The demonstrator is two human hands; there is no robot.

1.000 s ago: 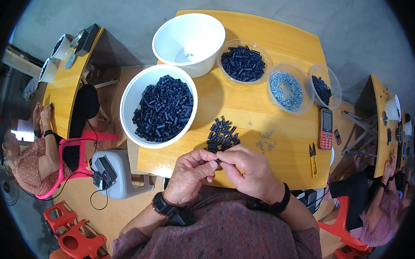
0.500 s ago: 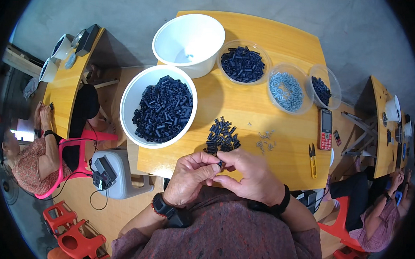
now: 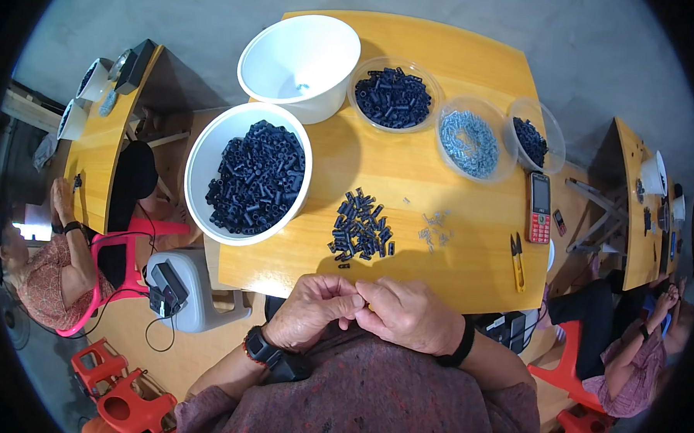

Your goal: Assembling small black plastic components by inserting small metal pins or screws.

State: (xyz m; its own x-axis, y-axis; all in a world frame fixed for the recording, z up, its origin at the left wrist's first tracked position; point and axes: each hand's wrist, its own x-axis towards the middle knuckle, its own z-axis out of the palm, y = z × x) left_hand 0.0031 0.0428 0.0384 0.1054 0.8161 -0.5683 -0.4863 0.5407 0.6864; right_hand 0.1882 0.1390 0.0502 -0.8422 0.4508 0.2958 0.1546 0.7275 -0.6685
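Note:
My left hand (image 3: 312, 312) and my right hand (image 3: 411, 315) meet at the table's near edge, thumbs and fingers pinched together. Whatever they hold between the fingertips is hidden; it cannot be made out now. Just beyond them lies a loose pile of small black plastic pieces (image 3: 360, 229). To its right, small silvery screws (image 3: 435, 230) are scattered on the wood. A white bucket (image 3: 194, 175) full of black tubular plastic parts (image 3: 257, 178) stands left of the pile.
Behind are another white bucket (image 3: 291, 67), a clear tub of black parts (image 3: 393, 98), a tub of screws (image 3: 468, 144) and a smaller tub of black pieces (image 3: 530, 143). A red phone (image 3: 539, 208) and yellow snips (image 3: 518, 263) lie right. Co-workers sit at side tables.
Both hands have drawn back slightly toward me, away from the pile, and closed closer together. The small dark piece seen at my fingertips is now hidden. The view has shifted slightly.

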